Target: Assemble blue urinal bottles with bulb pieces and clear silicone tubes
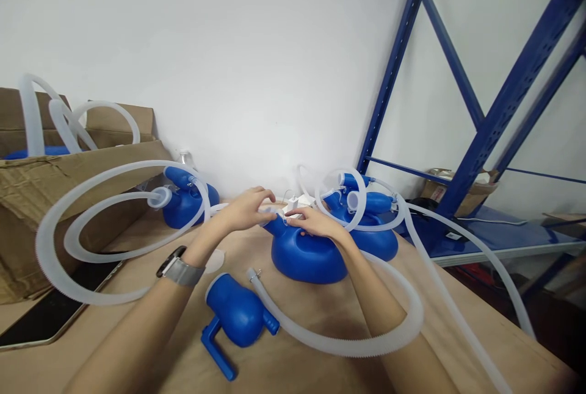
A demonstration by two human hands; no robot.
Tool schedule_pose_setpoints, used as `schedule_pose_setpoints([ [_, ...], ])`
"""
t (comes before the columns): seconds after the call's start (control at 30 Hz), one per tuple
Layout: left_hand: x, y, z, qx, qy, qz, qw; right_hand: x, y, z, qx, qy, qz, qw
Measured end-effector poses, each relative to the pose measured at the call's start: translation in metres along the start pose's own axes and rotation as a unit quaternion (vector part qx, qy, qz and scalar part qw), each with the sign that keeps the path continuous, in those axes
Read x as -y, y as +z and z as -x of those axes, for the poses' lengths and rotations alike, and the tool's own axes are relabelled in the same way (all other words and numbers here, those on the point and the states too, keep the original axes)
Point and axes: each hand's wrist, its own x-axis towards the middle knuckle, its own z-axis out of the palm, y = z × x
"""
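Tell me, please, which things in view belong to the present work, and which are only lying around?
Belonging to the work:
blue bottle being handled
whitish hose in front, probably
blue part with handle, probably

Apparently just lying around:
dark flat device at left
carton at right

A rounded blue bottle (307, 258) sits on the table (180, 363), neck (276, 225) apparently tilted leftward.

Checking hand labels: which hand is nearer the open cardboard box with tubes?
Left. The left hand is to the right of the open cardboard box; the right hand is farther right, over a blue container.
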Motion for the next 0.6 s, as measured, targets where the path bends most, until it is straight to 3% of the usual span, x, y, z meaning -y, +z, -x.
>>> schedule_pose_setpoints([
  [0.1,0.003,-0.029,0.009,0.012,-0.035,-0.019,0.999,0.0,-0.002,0.003,0.01,-0.027,-0.005,1.0],
  [0.17,0.006,-0.041,0.016,0.075,-0.073,-0.018,0.994,0.001,-0.004,0.005,0.016,-0.039,0.0,0.999],
  [0.3,0.015,-0.036,0.023,0.233,-0.117,0.03,0.965,0.002,-0.004,0.007,0.019,-0.048,0.011,0.999],
  [0.37,0.021,-0.027,0.023,0.274,-0.116,0.055,0.953,0.001,-0.005,0.007,0.007,-0.06,0.021,0.998],
  [0.53,0.032,-0.018,0.024,0.279,-0.103,0.068,0.952,0.005,-0.008,0.015,0.0,-0.078,0.052,0.996],
  [0.6,0.031,-0.022,0.024,0.239,-0.091,0.038,0.966,0.01,-0.009,0.019,0.006,-0.088,0.079,0.993],
])
